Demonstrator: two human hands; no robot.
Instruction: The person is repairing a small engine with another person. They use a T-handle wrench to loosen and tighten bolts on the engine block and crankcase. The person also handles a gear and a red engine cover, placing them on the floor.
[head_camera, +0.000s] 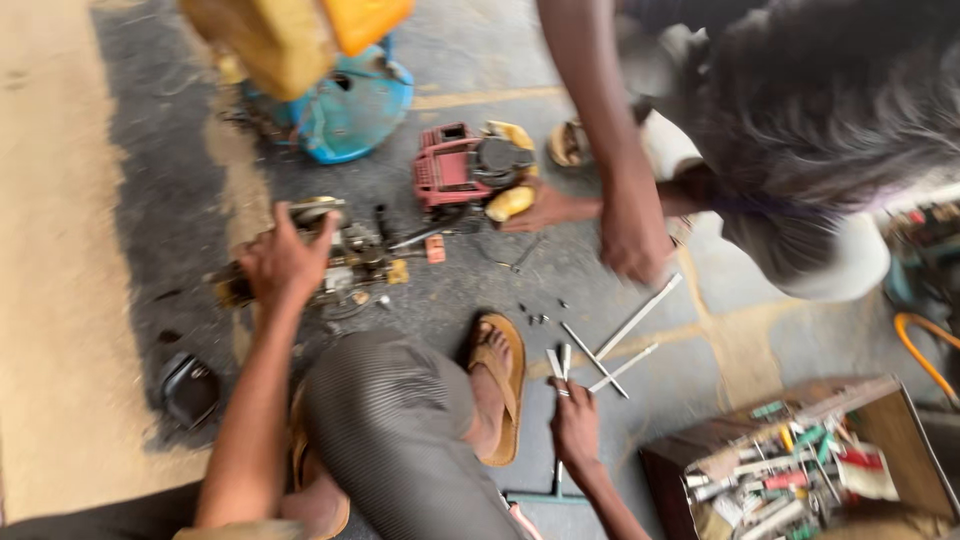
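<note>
While the wearer squats on the concrete floor (120, 200), sandalled foot (497, 385) planted mid-floor, the layout runs like this:

Far left: dark plastic cover (188, 388) lies on the floor near its left edge, well apart from both hands.
Left hand: left hand (283, 262) rests on top of the small engine block (345, 262), fingers curled down over its upper part; blurred, so I cannot tell how firm the hold is.
Engine block: sits on the floor left of centre, tilted, with loose small parts just beside it.
Top left: blue tank (355, 105) stands toward the far edge of the floor, with a yellow container (290, 35) in front of it.
Centre: red engine housing (462, 170) on the floor; another person's hand (545, 208) touches its yellow part.
Right hand: right hand (575, 420) is closed around a short metal tool (562, 362), fingers wrapped on its lower end, tip pointing away from the wearer.
Near the right hand: thin metal rods (625, 340) lie crossed on the floor, just beyond the tool.
Second person: their other hand (632, 240) hangs above the rods, blurred.
Near right corner: open cardboard box (880, 400) full of mixed tools.
</note>
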